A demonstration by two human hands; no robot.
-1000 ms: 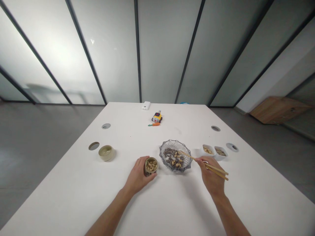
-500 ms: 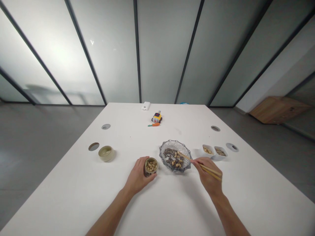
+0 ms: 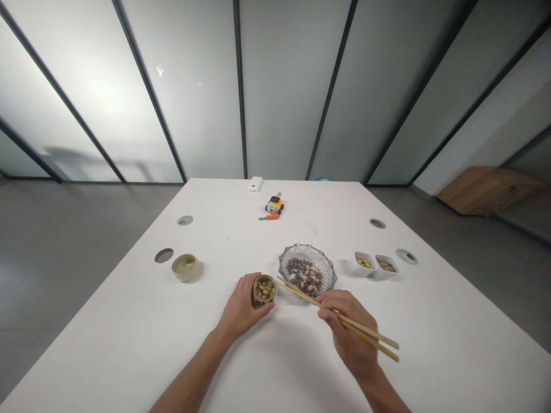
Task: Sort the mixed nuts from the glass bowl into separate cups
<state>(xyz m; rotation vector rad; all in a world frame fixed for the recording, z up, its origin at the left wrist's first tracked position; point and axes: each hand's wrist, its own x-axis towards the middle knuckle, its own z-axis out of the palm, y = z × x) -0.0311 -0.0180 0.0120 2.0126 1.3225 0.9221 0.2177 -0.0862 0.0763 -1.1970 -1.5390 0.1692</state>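
1. The white worktop [image 3: 129, 344] spread out beneath my forearms.
2. The scalloped glass bowl [image 3: 322, 261] stood on it ahead of me, between and beyond my hands, with pale nuts and dark, bean-like pieces in its bottom.
3. My right hand [image 3: 352, 330], apart from the other, was closed around a pair of wooden chopsticks [image 3: 374, 334], held slanting.
4. My left hand [image 3: 241, 305] curled around a small round cup [image 3: 264, 303].
5. The chopsticks' tips were just beside its rim; I couldn't tell whether they pinched anything.
6. Pale nuts [image 3: 265, 289] lay inside the cup.
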